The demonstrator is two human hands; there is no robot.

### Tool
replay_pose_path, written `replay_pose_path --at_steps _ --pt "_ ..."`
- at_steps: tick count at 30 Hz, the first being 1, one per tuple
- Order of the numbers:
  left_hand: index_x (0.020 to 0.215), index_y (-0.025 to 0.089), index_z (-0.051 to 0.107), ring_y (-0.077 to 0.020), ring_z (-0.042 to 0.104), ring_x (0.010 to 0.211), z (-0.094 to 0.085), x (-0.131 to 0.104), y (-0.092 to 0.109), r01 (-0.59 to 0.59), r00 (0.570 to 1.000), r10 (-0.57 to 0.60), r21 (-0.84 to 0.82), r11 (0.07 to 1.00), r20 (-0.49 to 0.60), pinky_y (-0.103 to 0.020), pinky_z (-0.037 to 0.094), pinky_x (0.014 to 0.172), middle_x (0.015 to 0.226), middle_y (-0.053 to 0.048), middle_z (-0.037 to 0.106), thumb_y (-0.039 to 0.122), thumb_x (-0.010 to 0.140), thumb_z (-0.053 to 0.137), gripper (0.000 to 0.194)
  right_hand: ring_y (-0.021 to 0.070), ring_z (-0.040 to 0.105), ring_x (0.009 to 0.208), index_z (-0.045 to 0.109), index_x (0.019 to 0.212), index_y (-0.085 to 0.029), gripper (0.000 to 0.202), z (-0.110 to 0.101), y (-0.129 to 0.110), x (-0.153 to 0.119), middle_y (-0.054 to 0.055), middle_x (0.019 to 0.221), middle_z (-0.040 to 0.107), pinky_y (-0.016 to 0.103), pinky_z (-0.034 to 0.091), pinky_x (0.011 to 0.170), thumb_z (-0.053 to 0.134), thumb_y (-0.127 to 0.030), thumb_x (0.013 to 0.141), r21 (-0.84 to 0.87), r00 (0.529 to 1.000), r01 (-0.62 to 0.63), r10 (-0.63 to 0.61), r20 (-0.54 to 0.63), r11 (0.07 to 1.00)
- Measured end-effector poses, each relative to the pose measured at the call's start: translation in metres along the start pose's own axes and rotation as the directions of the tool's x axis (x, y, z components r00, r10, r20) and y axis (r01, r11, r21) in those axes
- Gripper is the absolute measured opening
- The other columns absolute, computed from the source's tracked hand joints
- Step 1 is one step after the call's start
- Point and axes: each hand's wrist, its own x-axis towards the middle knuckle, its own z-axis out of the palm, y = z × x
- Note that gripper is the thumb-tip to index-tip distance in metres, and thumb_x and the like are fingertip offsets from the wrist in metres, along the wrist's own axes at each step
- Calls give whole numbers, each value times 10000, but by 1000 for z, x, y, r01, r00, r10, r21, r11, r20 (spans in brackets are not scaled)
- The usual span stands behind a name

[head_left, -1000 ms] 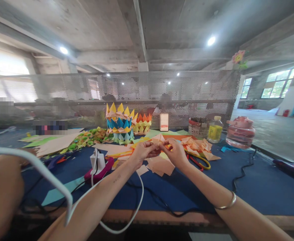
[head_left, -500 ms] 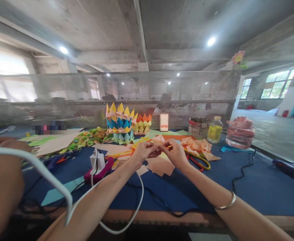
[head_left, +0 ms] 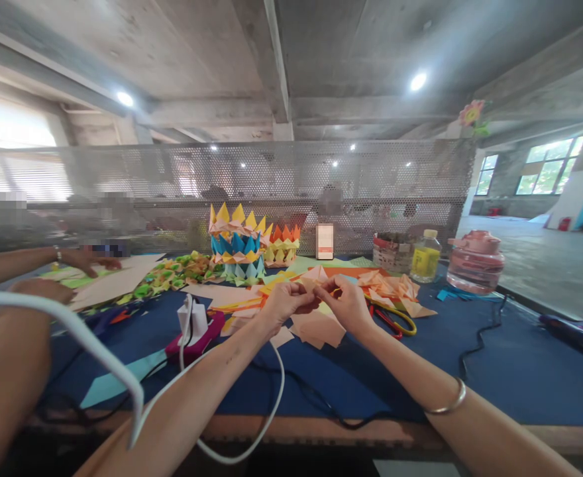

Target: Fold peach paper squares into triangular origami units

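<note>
My left hand (head_left: 286, 305) and my right hand (head_left: 345, 302) meet above the middle of the table, fingers pinched together. Between their fingertips is a small piece of peach paper (head_left: 310, 285), partly hidden by the fingers. Below the hands lie flat peach paper pieces (head_left: 317, 329). Folded peach paper (head_left: 389, 285) is heaped to the right of my right hand. Scissors with yellow and red handles (head_left: 407, 324) lie beside my right wrist. Orange and yellow paper strips (head_left: 239, 304) rest left of my left hand.
Paper crowns (head_left: 239, 242) stand behind. A phone (head_left: 325, 241), a basket (head_left: 389, 254), a yellow bottle (head_left: 424, 257) and a pink jug (head_left: 475, 262) line the back. A purple power strip (head_left: 212, 331) and white cable (head_left: 282, 384) sit left. A co-worker's hands (head_left: 85, 260) reach in at left.
A co-worker's hand and forearm have come into view over the paper at the left. My own hands stay in almost the same place, fingers shifting slightly on the paper.
</note>
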Motion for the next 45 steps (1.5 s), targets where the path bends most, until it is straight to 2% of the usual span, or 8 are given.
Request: replay_pose_path --at_steps 5,11,16,22,30,37,41,45 --pt "629 99 601 -161 647 608 0 1 0 28 1000 -28 3 1000 -15 -255 510 633 637 -85 668 287 569 772 261 137 569 585 542 670 -186 203 0 -3 -1 15 655 631 256 442 555 549 -361 774 15 1000 8 -8 7 1000" --pt "665 94 619 -158 643 577 0 1 0 37 999 -37 2 999 -3 -254 506 611 627 -84 670 319 536 783 307 131 556 568 526 676 -191 203 1 -1 -2 10 646 623 252 444 546 551 -371 768 27 1000 10 -10 20 1000" --pt "697 98 637 -161 647 602 -1 1 -1 24 999 -24 7 1000 21 -258 504 631 662 -90 680 314 549 772 295 129 547 576 444 744 -205 203 2 0 -1 -4 682 579 254 441 554 591 -345 729 92 999 21 -18 -26 996" --pt "750 93 646 -162 647 605 1 0 2 53 999 -53 65 997 -5 -252 496 615 670 -99 684 281 577 753 277 132 530 532 388 851 -220 292 1 -5 -1 -45 612 554 251 408 532 618 -276 682 147 999 -28 35 -41 989" --pt "752 124 659 -142 633 579 1 -1 2 12 1000 -15 158 987 21 -249 488 612 642 -66 676 263 616 709 200 107 436 443 416 865 -217 289 1 -6 0 -83 500 478 228 337 462 621 -285 672 124 997 -72 70 16 990" --pt "762 105 621 -127 620 578 0 0 3 53 999 -54 175 983 2 -240 479 608 649 -58 664 325 642 689 260 114 478 484 427 906 -200 323 1 0 2 -47 568 552 234 362 482 624 -320 680 249 990 -136 125 60 959" --pt "711 110 587 -119 612 578 -2 0 3 63 997 -52 226 972 -56 -223 465 594 650 -58 660 332 665 680 245 121 491 499 434 946 -195 302 3 7 3 -59 538 526 243 382 508 590 -295 707 267 989 -140 122 84 953" --pt "675 110 573 -114 600 554 -4 2 2 56 996 -38 258 964 -76 -213 457 568 626 -58 653 331 694 661 239 111 473 496 433 962 -186 374 4 11 5 -65 549 506 235 362 499 632 -346 688 253 989 -143 132 60 957"
